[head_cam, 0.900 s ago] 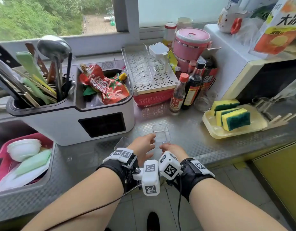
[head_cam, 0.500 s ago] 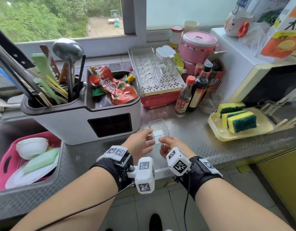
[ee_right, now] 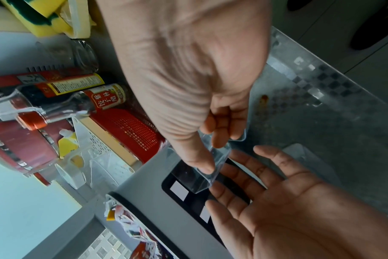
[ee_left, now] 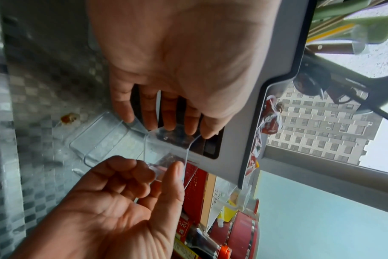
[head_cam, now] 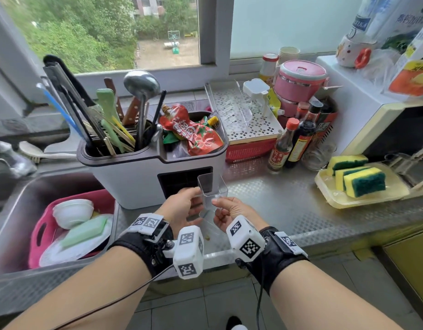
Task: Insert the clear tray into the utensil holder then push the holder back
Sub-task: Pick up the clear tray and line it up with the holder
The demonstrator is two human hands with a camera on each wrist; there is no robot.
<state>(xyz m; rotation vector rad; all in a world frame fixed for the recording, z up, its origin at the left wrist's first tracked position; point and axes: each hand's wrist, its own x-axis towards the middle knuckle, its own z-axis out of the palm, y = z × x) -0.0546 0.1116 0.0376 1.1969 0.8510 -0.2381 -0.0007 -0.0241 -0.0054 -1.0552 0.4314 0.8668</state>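
Observation:
The clear tray (head_cam: 212, 189) is lifted off the counter and tilted, its far end just in front of the dark slot (head_cam: 179, 181) in the white utensil holder (head_cam: 134, 182). My right hand (head_cam: 217, 208) pinches the tray's near right wall between thumb and fingers (ee_right: 205, 166). My left hand (head_cam: 195, 198) lies against the tray's left side with straight fingers (ee_right: 239, 177), supporting it. In the left wrist view the tray (ee_left: 166, 149) hangs between both hands before the slot (ee_left: 210, 147). The holder's top is full of utensils and packets.
A second clear piece (ee_left: 95, 140) lies flat on the steel counter under my hands. A sink with a pink basket (head_cam: 39, 229) is at left. A red basket (head_cam: 248, 148), sauce bottles (head_cam: 298, 139) and a sponge tray (head_cam: 324, 186) stand right of the holder.
The tray lay on the counter between my hands; both hands have raised it and carried it left and forward, up to the holder's slot.

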